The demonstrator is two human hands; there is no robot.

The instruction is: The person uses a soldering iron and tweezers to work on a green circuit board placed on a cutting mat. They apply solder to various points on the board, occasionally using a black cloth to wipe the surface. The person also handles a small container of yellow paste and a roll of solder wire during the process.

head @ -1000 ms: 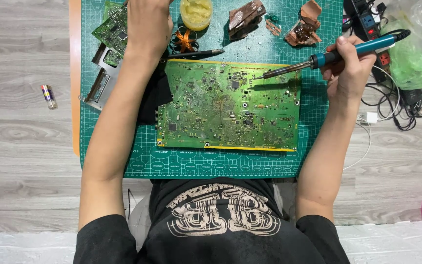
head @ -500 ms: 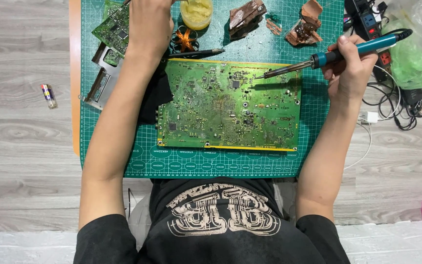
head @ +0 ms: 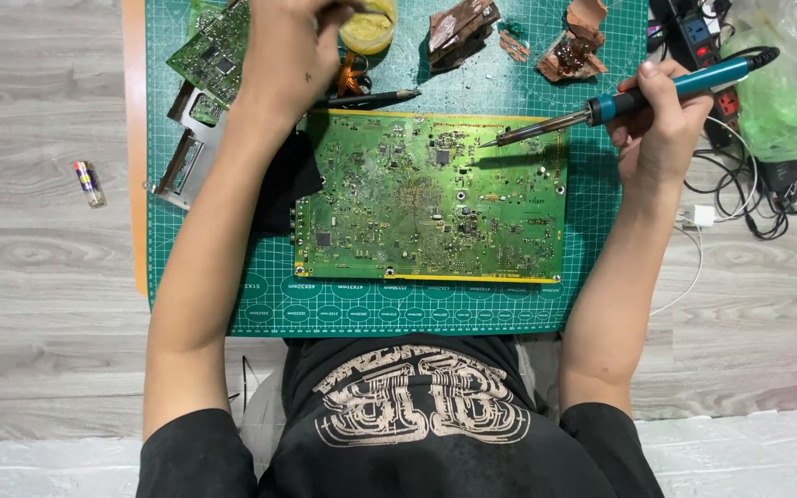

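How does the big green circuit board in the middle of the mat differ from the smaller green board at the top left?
The large circuit board lies flat and square to the cutting mat, fully in view; the small circuit board is turned at an angle and partly hidden by the left hand. The large one has a yellow edge. Both are green and carry many small components.

Probably a home electronics repair spot: green cutting mat [head: 601, 277], circuit board [head: 426, 198], soldering iron [head: 638, 97] on wood-look floor [head: 39, 258].

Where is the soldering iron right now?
In the head view, the soldering iron is in the right hand, its tip over the circuit board's upper right area.
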